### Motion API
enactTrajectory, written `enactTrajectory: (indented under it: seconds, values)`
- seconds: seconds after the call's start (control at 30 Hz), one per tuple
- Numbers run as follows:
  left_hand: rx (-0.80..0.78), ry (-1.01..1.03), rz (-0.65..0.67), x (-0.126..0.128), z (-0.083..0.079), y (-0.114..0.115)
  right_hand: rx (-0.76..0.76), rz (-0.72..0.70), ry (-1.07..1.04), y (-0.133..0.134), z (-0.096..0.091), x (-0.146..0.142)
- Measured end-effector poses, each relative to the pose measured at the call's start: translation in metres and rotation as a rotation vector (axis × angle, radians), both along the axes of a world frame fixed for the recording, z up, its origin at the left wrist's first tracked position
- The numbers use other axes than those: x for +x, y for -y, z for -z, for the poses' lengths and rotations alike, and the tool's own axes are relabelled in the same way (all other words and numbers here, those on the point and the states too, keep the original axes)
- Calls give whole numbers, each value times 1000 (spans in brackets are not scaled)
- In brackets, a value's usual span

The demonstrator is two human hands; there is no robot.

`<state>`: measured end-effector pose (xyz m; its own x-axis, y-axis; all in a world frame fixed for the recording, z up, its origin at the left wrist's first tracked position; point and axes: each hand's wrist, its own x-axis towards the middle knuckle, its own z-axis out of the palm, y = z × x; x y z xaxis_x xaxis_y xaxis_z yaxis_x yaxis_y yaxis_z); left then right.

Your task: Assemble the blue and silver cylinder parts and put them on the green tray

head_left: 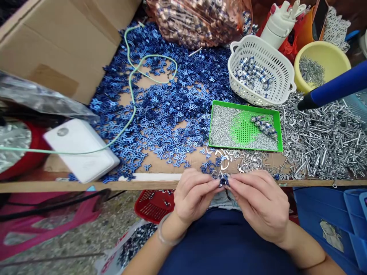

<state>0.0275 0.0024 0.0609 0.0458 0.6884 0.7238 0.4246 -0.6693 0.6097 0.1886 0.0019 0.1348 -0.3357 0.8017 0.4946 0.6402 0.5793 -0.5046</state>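
Left hand (193, 195) and right hand (259, 202) both grip a small blue-and-silver metal piece (223, 180) between their fingertips, centred between them, its long axis hidden. Just beyond lie the pale wooden bench edge (86, 186) and scattered blue Y-shaped metal pieces (160, 126).

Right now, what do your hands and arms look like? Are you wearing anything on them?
My left hand and right hand are bare, with no gloves. A pale, rounded bangle circles my left wrist. My forearms show no sleeves, and a dark navy top covers my body.
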Motion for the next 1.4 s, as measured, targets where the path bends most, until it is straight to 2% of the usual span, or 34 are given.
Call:
enactTrajectory:
  seconds: [0.1, 0.27, 0.4, 0.53, 0.7, 0.9, 1.03, 1.13, 1.2, 1.27, 1.33, 1.4]
  values:
    - [-11, 7, -5, 2, -5, -1, 58, 13, -5, 2, 0, 1]
    - [5, -9, 13, 3, -6, -1, -20, -36, 24, 3, 0, 3]
    - [12, -12, 22, 1, -7, 0, -10, -109, 44, 3, 5, 8]
    - [-13, 47, 56, 3, -11, -2, -15, -111, -69, 4, 10, 10]
    - [-47, 95, 89, 5, -13, -4, -82, -58, -243, 3, 6, 7]
    - [11, -6, 82, 1, -9, 0, -290, -114, -195, 1, 0, 9]
    - [45, -131, 122, -7, -10, 3, -615, -95, -292, -10, 2, 15]
    - [79, -163, 197, -10, -14, 0, -883, -202, -375, -19, 7, 20]
    - [70, -118, 247, -9, -16, -2, -947, -291, -416, -21, 10, 22]
    - [-56, 31, 288, -7, -15, -3, -865, -300, -448, -20, 12, 21]
    - [-303, 269, 344, -4, -14, -2, -664, -258, -388, -17, 12, 19]
    - [-602, 458, 453, -3, -15, -2, -435, -250, -259, -15, 10, 16]
